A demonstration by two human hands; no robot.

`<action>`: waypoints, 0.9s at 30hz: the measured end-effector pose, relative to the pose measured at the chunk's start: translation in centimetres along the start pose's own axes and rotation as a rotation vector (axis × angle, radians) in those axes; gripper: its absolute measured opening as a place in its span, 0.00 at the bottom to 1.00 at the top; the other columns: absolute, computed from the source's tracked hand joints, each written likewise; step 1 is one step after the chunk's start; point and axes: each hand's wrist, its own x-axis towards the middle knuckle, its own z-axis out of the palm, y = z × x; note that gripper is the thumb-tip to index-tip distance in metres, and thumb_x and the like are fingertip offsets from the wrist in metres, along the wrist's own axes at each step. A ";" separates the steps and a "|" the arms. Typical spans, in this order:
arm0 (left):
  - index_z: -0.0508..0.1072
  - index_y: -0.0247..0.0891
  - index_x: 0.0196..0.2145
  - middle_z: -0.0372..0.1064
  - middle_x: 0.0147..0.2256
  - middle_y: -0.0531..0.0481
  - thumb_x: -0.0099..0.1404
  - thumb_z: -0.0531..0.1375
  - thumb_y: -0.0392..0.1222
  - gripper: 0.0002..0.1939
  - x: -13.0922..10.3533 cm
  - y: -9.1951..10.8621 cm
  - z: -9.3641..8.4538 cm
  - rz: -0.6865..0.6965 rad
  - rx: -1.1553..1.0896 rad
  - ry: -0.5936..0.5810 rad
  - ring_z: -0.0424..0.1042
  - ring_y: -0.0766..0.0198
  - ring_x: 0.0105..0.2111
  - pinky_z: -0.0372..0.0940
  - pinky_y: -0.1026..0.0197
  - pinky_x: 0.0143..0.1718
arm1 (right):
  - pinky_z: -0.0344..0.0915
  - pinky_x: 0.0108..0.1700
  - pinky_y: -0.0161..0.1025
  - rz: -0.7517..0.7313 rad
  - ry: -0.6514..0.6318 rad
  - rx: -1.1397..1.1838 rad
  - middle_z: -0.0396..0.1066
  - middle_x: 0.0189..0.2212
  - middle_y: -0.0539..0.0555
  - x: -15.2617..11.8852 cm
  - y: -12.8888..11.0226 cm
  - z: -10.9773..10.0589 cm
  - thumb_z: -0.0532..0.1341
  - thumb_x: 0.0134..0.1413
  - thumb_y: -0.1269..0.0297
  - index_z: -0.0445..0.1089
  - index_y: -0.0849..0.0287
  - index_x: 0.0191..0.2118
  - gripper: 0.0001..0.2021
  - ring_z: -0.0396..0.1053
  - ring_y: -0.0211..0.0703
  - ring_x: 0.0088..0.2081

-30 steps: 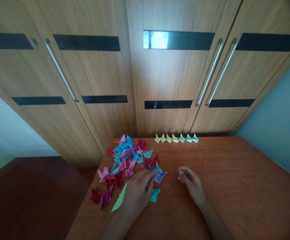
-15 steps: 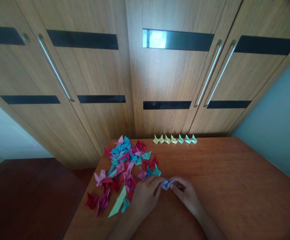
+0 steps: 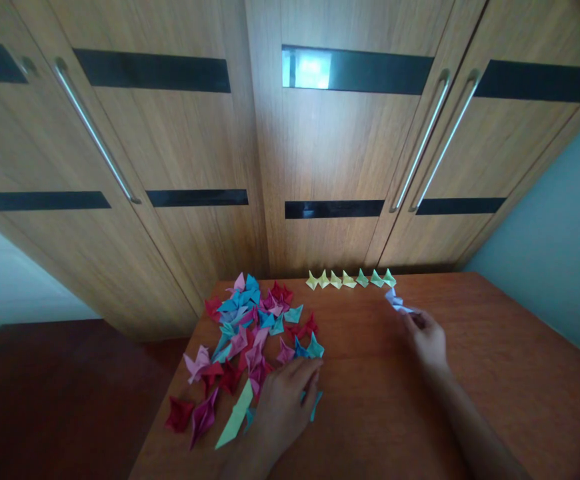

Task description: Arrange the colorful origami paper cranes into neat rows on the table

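Observation:
My right hand [image 3: 429, 340] pinches a pale lilac origami crane [image 3: 395, 301] by one tip. It holds this crane just in front of the right end of a row of yellow and pale green origami cranes [image 3: 349, 279]. My left hand [image 3: 290, 397] rests at the right side of a heap of pink, red and blue origami cranes [image 3: 255, 357], its fingers curled together. A teal origami piece [image 3: 316, 407] shows from under the left thumb and fingers, which mostly hide it; it appears held there.
A flat light green folded paper strip [image 3: 235, 417] lies at the near side of the heap. The brown wooden table [image 3: 470, 373] backs onto wooden cupboard doors [image 3: 333, 147] with metal handles. A pale wall [image 3: 560, 240] runs along the right.
My right hand has carried the lilac crane away from my left hand, forward and right to the row's end. My left hand has let go of it, and the teal piece has come into view.

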 end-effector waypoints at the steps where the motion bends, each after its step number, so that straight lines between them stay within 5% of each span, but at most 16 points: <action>1: 0.70 0.44 0.45 0.74 0.39 0.50 0.64 0.52 0.31 0.15 0.0 0.1 0.0 -0.003 -0.001 -0.010 0.74 0.62 0.37 0.70 0.60 0.38 | 0.63 0.32 0.36 0.006 0.042 -0.094 0.75 0.30 0.56 1.6 0.7 -0.6 0.61 0.45 0.45 0.72 0.62 0.36 0.23 0.70 0.45 0.30; 4: 0.71 0.43 0.44 0.74 0.38 0.50 0.64 0.52 0.30 0.15 0.0 0.5 -0.1 -0.010 -0.008 -0.032 0.74 0.62 0.36 0.70 0.61 0.37 | 0.64 0.35 0.39 0.057 0.120 -0.365 0.76 0.31 0.59 5.5 2.6 -1.9 0.58 0.47 0.48 0.74 0.62 0.37 0.21 0.73 0.50 0.35; 10: 0.70 0.44 0.46 0.74 0.39 0.51 0.65 0.51 0.31 0.15 -0.4 0.5 0.3 0.009 -0.006 -0.052 0.74 0.62 0.37 0.69 0.61 0.39 | 0.67 0.37 0.43 0.216 0.040 -0.816 0.76 0.38 0.61 9.4 4.2 -1.5 0.55 0.53 0.50 0.74 0.57 0.42 0.20 0.73 0.56 0.41; 17: 0.70 0.45 0.46 0.75 0.41 0.51 0.64 0.52 0.30 0.16 -0.7 0.5 0.5 0.029 0.031 -0.050 0.75 0.61 0.38 0.70 0.59 0.39 | 0.68 0.40 0.52 0.272 0.024 -0.928 0.73 0.42 0.67 11.8 3.9 0.4 0.53 0.55 0.49 0.72 0.57 0.47 0.22 0.72 0.62 0.44; 27: 0.70 0.45 0.46 0.75 0.40 0.51 0.61 0.53 0.28 0.18 -0.7 1.0 0.6 0.072 0.029 -0.067 0.75 0.60 0.38 0.71 0.58 0.39 | 0.68 0.41 0.52 0.272 -0.015 -1.013 0.73 0.42 0.68 13.0 3.5 1.2 0.51 0.57 0.51 0.70 0.59 0.49 0.23 0.72 0.62 0.44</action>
